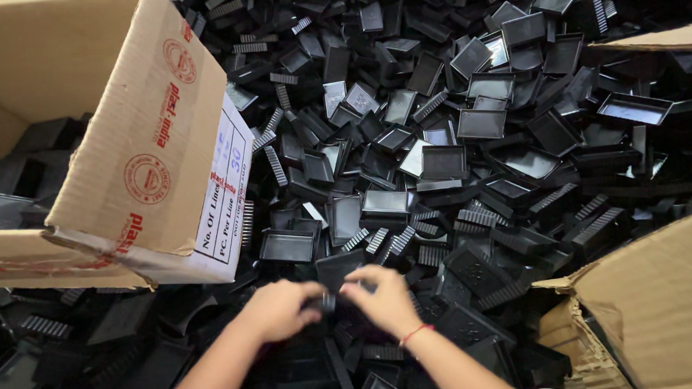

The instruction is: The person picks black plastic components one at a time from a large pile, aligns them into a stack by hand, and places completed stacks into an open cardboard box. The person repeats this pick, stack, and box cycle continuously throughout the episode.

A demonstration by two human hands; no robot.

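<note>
At bottom centre, I'm pinching a black plastic piece [328, 302] w/ left hand [279, 310] & right hand [383, 299], fingers closed on it; huge loose pile [467, 136] still unsorted.

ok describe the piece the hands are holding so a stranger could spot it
Below the big cardboard box at left, both hands meet low in the middle. Between the left hand and right hand sits a small black part, the only one lifted off the heap.

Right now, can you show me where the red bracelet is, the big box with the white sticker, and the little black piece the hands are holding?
red bracelet [415, 334]: head view, on the band at the right wrist.
cardboard box [140, 110]: head view, on its brown flap.
small black piece [328, 302]: head view, on the bit showing between both hands.
</note>
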